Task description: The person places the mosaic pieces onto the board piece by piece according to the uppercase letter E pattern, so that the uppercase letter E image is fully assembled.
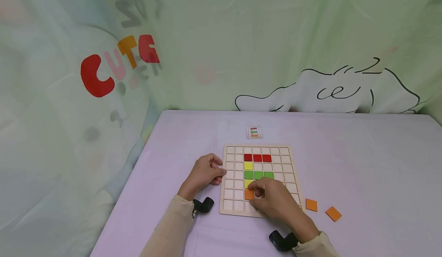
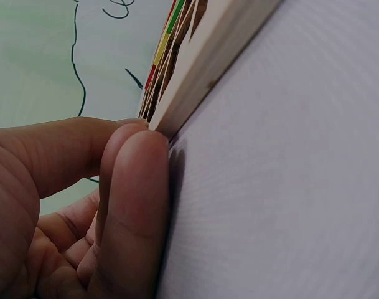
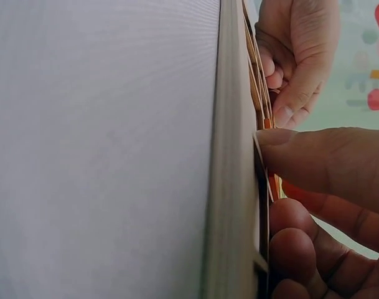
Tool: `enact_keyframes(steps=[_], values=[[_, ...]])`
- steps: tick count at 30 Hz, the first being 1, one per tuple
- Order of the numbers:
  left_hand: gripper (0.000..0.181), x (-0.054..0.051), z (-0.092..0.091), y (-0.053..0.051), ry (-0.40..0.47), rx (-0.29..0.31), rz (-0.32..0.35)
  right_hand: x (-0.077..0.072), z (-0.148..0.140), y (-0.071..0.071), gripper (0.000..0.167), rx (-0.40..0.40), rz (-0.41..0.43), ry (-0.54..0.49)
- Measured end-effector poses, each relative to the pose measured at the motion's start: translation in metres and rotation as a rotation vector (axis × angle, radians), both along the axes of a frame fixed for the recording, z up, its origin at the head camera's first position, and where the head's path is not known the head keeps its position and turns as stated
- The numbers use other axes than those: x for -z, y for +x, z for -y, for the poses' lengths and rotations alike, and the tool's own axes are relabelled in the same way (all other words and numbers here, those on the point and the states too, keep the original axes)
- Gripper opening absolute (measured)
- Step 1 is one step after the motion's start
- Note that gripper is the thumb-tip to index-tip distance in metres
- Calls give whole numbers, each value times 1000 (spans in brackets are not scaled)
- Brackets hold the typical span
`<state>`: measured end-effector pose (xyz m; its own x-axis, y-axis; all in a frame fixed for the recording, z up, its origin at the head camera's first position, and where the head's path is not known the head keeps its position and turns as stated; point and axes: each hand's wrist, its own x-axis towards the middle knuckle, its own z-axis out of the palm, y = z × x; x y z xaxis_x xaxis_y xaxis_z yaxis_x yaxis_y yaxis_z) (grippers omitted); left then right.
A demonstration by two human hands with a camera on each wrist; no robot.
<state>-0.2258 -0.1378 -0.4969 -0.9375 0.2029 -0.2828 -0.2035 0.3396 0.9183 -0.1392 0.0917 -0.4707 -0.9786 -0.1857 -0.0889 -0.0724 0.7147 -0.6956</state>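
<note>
A wooden grid board [image 1: 229,205] lies on the table with coloured square tiles in its cells. Red tiles [image 1: 257,158] form a row near the top, green tiles [image 1: 258,175] lie lower, and a yellow tile [image 1: 248,165] sits between those rows. My left hand [image 1: 204,171] holds the board's left edge with thumb and fingertips. Low in the third column, my right hand [image 1: 276,199] pinches an orange tile [image 1: 249,195] between thumb and index finger, at its cell. The right wrist view shows this orange tile [image 3: 273,185] edge-on. My right hand hides some lower cells.
Two loose orange tiles lie right of the board, one nearer [image 1: 311,205] and one farther out [image 1: 333,213]. Behind the board is a small pattern card [image 1: 254,132]. A printed cloth [image 1: 207,57] hangs along the table's back and left.
</note>
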Motion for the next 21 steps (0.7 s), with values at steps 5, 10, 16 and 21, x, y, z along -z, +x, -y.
enact_keyframes(steps=[5, 10, 16, 21], values=[[25, 0, 0, 0, -7, -3, 1, -1, 0, 1, 28, 4, 4, -14], [25, 0, -1, 1, -2, 7, 0, -5, -9, 9, 29, 11, -34, -9], [26, -2, -1, 2, 3, 3, -1, -11, -41, 20, 35, 61, -110, 26], [25, -2, 0, 1, 1, 0, 0, -8, -77, 28, 36, 109, -170, 56]])
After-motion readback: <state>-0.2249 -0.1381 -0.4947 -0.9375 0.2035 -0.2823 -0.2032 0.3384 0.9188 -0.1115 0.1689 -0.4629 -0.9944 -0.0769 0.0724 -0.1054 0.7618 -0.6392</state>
